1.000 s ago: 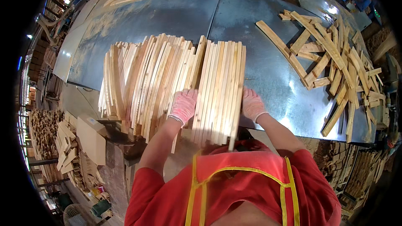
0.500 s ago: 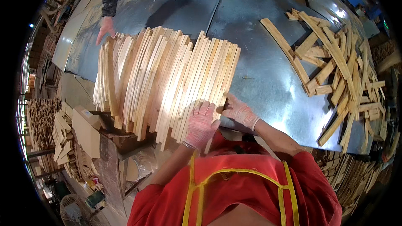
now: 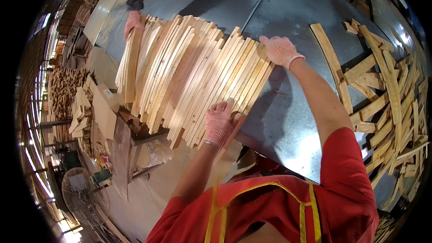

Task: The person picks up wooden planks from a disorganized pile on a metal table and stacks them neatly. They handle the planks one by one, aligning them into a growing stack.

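Observation:
A long row of pale wooden strips lies side by side across the metal-topped table, their ends uneven. My left hand, in a pinkish knit glove, curls over the near ends at the row's right side. My right hand, gloved alike, reaches across to the far end of the rightmost strips and closes round their corner; some of its fingers are hidden. At the row's far left, a co-worker's hand below a dark sleeve grips the end strips.
A loose heap of wooden slats covers the table's right side. Below the row's left end stand a cardboard box and a wooden stand. A caged fan is on the lower left, near stacked wood.
My right hand has moved from the near ends to the far end of the rightmost strips. My left hand stays at the near ends. The co-worker's hand has come onto the row's left end.

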